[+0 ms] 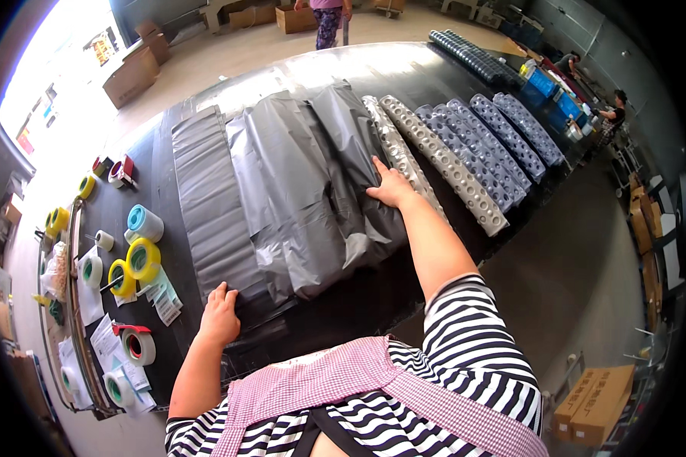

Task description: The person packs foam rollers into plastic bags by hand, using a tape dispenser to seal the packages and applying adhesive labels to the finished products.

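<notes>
Several grey plastic mailing bags point(286, 183) lie flat and overlapping across the dark table in front of me. My right hand point(392, 188) rests on the right-hand bag point(348, 126), its thumb and fingers apart on the creased film. At the near left corner of the bags, my left hand point(220, 314) lies with its fingertips on the film's edge; no held object shows in it. Just beyond my right hand is a silvery bubble-textured roll point(404, 148), and alongside it a longer beige one point(442, 164).
Blue-grey bubble-textured rolls point(522, 126) continue to the right. Yellow tape rolls point(143, 259), a blue-topped roll point(145, 222), a red tape dispenser point(136, 344) and paper sheets point(114, 350) occupy the left side. Cartons point(594, 404) stand at lower right. A person point(328, 19) is beyond the table.
</notes>
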A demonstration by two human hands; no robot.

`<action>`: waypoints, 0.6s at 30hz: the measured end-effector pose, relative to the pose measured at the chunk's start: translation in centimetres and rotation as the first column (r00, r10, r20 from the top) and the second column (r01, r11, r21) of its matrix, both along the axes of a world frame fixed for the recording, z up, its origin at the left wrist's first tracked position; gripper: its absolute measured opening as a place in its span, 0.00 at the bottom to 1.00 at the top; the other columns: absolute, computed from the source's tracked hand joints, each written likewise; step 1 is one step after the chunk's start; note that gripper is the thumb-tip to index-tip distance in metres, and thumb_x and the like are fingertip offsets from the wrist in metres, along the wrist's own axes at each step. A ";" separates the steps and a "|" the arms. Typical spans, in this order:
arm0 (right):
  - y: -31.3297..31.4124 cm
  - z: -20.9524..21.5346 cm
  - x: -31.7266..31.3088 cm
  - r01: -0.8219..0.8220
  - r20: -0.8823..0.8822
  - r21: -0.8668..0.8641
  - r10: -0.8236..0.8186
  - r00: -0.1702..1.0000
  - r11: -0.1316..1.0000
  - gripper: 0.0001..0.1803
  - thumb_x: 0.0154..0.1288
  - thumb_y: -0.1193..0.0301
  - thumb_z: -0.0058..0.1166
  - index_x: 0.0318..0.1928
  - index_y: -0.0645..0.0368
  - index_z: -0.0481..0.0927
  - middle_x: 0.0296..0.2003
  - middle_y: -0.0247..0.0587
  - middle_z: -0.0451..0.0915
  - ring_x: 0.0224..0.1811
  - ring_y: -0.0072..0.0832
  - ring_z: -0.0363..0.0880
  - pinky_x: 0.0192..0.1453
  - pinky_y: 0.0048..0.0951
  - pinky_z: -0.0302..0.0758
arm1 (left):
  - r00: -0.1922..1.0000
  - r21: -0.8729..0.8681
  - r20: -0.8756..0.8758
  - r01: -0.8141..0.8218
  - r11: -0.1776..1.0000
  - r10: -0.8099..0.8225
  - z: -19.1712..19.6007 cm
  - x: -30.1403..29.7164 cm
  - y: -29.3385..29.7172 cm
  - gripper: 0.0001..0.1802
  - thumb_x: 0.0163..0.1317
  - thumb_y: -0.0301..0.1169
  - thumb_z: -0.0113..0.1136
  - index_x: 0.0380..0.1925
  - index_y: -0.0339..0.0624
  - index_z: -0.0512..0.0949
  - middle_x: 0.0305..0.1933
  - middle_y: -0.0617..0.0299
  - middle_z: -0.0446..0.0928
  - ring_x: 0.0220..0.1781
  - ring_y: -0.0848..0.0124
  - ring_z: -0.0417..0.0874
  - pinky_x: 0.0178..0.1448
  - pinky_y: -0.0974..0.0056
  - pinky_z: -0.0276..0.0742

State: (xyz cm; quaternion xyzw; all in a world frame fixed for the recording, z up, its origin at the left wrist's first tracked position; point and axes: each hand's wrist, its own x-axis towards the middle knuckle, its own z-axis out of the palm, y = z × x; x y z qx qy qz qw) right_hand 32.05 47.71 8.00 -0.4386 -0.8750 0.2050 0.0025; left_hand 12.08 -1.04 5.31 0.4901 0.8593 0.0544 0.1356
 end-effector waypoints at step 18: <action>8.8 -4.5 14.6 -0.137 -0.547 -0.654 -0.339 0.766 0.744 0.56 0.62 0.52 0.72 0.79 0.60 0.53 0.65 0.49 0.76 0.64 0.31 0.76 0.68 0.33 0.71 | 0.972 -0.047 -0.046 -0.234 0.971 0.232 -1.4 2.3 3.1 0.33 0.45 0.13 0.60 0.57 0.37 0.71 0.76 0.41 0.60 0.78 0.43 0.60 0.80 0.51 0.61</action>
